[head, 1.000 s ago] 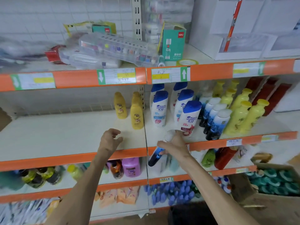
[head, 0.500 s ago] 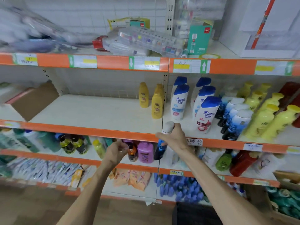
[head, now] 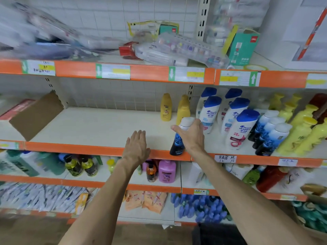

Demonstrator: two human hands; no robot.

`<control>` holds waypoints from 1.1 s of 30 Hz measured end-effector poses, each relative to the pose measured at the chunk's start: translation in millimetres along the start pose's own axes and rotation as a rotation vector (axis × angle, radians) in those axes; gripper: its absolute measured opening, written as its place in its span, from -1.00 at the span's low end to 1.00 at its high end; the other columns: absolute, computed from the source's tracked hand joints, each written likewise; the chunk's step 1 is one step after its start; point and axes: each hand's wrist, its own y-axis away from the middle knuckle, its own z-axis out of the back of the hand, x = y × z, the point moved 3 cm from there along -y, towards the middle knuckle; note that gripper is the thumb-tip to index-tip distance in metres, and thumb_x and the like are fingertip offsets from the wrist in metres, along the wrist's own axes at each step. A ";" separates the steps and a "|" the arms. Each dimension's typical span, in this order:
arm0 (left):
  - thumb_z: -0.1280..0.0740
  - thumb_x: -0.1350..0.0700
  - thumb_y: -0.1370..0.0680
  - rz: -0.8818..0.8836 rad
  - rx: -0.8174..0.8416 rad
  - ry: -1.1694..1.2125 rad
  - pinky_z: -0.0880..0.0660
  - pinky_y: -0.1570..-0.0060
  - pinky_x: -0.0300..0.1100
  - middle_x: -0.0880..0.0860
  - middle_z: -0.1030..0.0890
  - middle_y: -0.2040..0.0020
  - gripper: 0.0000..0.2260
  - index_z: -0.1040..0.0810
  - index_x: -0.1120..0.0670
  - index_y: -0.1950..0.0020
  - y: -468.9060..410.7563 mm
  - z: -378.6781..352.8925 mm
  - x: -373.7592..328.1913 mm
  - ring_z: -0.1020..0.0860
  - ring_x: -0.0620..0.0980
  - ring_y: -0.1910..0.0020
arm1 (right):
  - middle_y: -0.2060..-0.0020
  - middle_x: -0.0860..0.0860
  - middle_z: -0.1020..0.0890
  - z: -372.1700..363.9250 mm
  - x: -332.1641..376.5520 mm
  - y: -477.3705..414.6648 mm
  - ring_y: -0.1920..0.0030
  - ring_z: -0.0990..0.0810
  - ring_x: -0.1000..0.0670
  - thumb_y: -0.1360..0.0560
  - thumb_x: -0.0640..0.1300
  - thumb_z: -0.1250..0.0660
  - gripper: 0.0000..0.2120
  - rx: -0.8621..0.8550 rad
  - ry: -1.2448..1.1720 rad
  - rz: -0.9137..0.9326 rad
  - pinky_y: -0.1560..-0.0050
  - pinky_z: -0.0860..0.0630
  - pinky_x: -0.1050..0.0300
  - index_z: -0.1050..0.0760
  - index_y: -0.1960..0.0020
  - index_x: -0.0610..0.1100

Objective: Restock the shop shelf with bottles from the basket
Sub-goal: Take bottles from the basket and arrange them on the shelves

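— Fingers [head: 197, 123] of the right hand [head: 192, 137], how do they lie?
— Curled round the neck of a dark blue bottle [head: 177, 145] with a white cap, thumb on the left side, the rest wrapped over the right.
— And where is that bottle?
— At the front of the middle shelf [head: 99, 124], tilted, cap leaning back and to the right, base down over the orange shelf edge [head: 79, 148]. Whether the base rests on anything, I cannot tell.
— What stands near it?
— Two yellow bottles [head: 166, 106] just behind it, white shampoo bottles [head: 242, 129] with blue caps just to its right, then a row of matching blue bottles [head: 270, 137] further right.
— The left hand [head: 136, 147]?
— Flat, palm down, fingers straight and close together, holding nothing. It lies over the shelf's front edge, left of the bottle and apart from it. Touching the board or hovering, I cannot tell.
— Anything at the far left?
— A brown cardboard box [head: 37, 115], tipped on the same shelf
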 end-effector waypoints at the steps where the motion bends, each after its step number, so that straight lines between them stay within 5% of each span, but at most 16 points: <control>1: -0.28 0.05 -0.54 -0.004 0.003 0.008 -0.13 -0.47 0.06 0.15 -0.15 -0.53 -0.36 -0.07 0.19 -0.53 -2.7 -0.1 6.4 -0.10 0.13 -0.52 | -0.08 -0.07 -0.47 -5.9 3.2 -1.2 -0.04 -0.55 -0.13 -0.26 0.22 -0.54 -0.29 -0.011 0.005 -0.003 -0.02 -0.57 -0.12 -0.33 -0.18 -0.16; 16: -0.30 0.13 -0.51 -0.017 0.066 0.155 -0.12 -0.48 -0.01 0.18 -0.21 -0.49 -0.43 -0.20 0.21 -0.47 -33.2 -17.8 76.6 -0.16 0.12 -0.49 | -0.10 -0.07 -0.45 -101.1 24.1 -18.8 -0.11 -0.45 -0.09 -0.25 0.19 -0.54 -0.26 -0.061 0.099 -0.023 0.12 -0.47 0.02 -0.36 -0.21 -0.21; 22: -0.28 0.16 -0.52 0.034 0.092 0.227 -0.14 -0.47 -0.05 0.19 -0.18 -0.49 -0.45 -0.22 0.22 -0.47 -34.8 -21.8 90.4 -0.17 0.17 -0.47 | -0.06 -0.07 -0.50 -107.4 9.1 -31.4 -0.07 -0.53 -0.10 -0.25 0.05 -0.60 -0.35 0.103 -0.009 -0.006 0.04 -0.56 -0.05 -0.35 -0.15 -0.16; 26: -0.27 0.19 -0.52 0.043 0.086 0.263 -0.18 -0.46 -0.05 0.19 -0.20 -0.48 -0.48 -0.25 0.23 -0.46 -34.4 -21.1 95.7 -0.20 0.17 -0.46 | -0.07 -0.06 -0.55 -103.2 4.9 -41.2 -0.03 -0.55 -0.06 -0.31 -0.05 -0.59 -0.40 0.217 -0.013 0.002 0.08 -0.50 0.10 -0.36 -0.20 -0.18; 33: -0.26 0.22 -0.51 0.003 0.051 0.280 -0.19 -0.43 -0.08 0.20 -0.20 -0.47 -0.52 -0.28 0.25 -0.43 -44.6 -21.4 103.9 -0.20 0.17 -0.45 | -0.03 -0.04 -0.55 -132.4 29.2 -68.3 0.02 -0.54 -0.07 -0.34 -0.04 -0.54 -0.43 0.137 0.016 0.044 0.12 -0.46 0.09 -0.34 -0.21 -0.16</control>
